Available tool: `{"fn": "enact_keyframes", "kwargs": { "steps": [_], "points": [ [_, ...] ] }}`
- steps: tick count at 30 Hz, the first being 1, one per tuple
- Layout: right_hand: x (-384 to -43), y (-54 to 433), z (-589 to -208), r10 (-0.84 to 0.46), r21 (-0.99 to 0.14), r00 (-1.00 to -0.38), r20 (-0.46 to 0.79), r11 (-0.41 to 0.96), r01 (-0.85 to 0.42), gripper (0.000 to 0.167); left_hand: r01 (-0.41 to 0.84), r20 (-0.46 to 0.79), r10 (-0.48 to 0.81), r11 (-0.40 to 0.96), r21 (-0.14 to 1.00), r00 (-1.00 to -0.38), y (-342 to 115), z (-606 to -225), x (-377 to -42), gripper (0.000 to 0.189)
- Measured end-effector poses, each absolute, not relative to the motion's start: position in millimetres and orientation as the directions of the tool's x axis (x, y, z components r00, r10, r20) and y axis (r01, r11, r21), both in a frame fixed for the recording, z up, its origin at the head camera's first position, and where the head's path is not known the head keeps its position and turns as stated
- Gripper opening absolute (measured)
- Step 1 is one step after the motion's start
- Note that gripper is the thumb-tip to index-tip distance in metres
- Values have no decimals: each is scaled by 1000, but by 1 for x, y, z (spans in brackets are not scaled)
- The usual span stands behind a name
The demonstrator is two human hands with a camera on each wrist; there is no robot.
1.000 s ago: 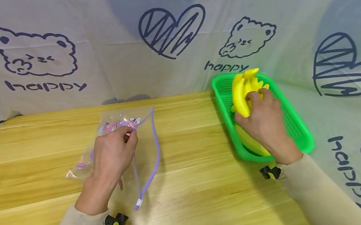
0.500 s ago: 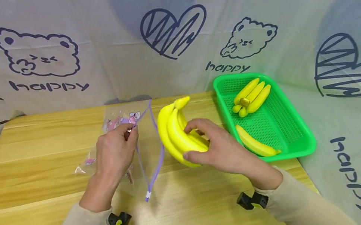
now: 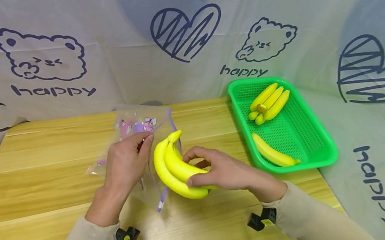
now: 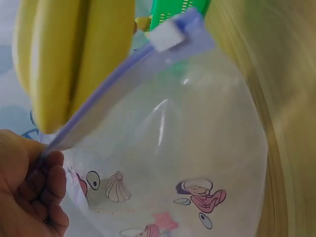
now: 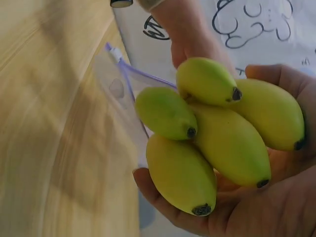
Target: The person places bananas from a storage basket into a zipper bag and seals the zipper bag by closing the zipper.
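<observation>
My left hand (image 3: 125, 160) pinches the purple zip edge of a clear plastic bag (image 3: 132, 131) printed with pink cartoon figures, holding its mouth lifted off the wooden table (image 3: 42, 186). My right hand (image 3: 220, 170) grips a bunch of yellow bananas (image 3: 175, 168) right at the bag's mouth, their stem end pointing up. In the left wrist view the bag (image 4: 187, 163) hangs open with the bananas (image 4: 69, 54) just beyond its zip. The right wrist view shows the bananas (image 5: 217, 143) cupped in my palm, tips toward the camera.
A green plastic basket (image 3: 319, 140) stands at the table's right edge. It holds a small bunch of bananas (image 3: 269, 102) and one single banana (image 3: 272, 154). A cloth backdrop with bears and hearts (image 3: 185, 32) hangs behind.
My right hand lifted the banana bunch out of the green basket and carried it left to the bag's mouth. My left hand kept its pinch on the zip edge and raised it slightly.
</observation>
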State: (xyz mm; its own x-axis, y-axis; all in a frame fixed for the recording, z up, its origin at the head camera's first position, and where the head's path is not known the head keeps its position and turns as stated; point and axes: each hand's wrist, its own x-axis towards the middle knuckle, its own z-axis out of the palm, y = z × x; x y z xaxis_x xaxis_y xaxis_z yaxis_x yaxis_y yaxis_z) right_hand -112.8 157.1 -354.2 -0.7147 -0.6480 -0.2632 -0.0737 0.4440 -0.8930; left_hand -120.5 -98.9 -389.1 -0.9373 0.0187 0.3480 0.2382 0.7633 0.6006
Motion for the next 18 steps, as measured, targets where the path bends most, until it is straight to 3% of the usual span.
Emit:
{"fn": "enact_keyframes", "kwargs": {
  "steps": [5,10,14,18],
  "points": [
    [-126,158,-364,-576,-923,-765,-286,381,58,43,304,385,95,791,531,-918,-90,-390,-115,23],
    [-133,158,-369,-532,-940,-794,-296,310,142,46,296,361,98,783,548,-927,-78,-389,-110,23],
    [-136,158,-372,-565,-945,-773,-290,296,139,46,243,325,42,755,609,-945,-73,-385,-107,23],
    [-140,157,-376,-656,-932,-699,-283,362,37,41,199,263,24,721,664,-965,-70,-380,-105,25]
  ]
}}
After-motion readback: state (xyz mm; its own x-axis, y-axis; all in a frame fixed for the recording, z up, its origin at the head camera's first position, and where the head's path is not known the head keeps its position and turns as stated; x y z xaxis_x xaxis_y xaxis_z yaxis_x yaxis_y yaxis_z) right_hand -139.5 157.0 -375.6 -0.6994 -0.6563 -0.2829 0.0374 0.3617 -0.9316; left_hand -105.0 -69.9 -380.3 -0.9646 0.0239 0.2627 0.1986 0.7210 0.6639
